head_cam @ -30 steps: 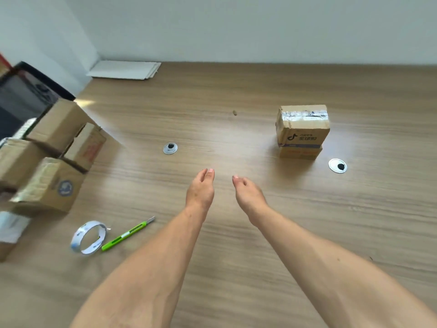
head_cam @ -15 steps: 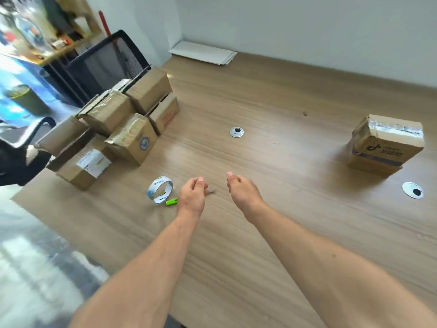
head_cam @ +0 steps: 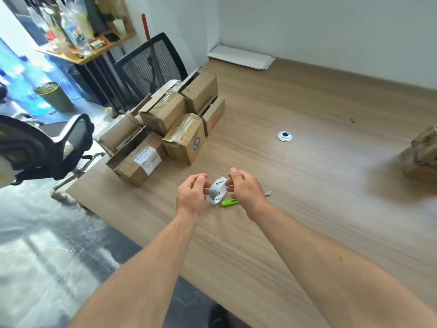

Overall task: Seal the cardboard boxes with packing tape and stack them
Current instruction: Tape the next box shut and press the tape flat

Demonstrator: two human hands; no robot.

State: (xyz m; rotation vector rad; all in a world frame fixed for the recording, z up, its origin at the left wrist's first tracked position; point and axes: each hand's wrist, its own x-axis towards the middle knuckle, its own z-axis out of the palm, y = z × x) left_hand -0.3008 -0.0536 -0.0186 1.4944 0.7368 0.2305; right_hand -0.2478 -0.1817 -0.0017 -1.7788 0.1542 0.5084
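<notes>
Both hands have closed on the tape roll (head_cam: 217,191), which stood alone on the table (head_cam: 307,214) half a second ago; the left hand (head_cam: 192,194) pinches one side of the roll and the right hand (head_cam: 246,188) pinches the other, fingers curled; a green cutter (head_cam: 229,202) lies just beneath the right hand; cardboard boxes (head_cam: 165,129) with loose flaps are piled ahead-left of the left hand; the stacked boxes (head_cam: 423,159) sit well right of the right hand.
</notes>
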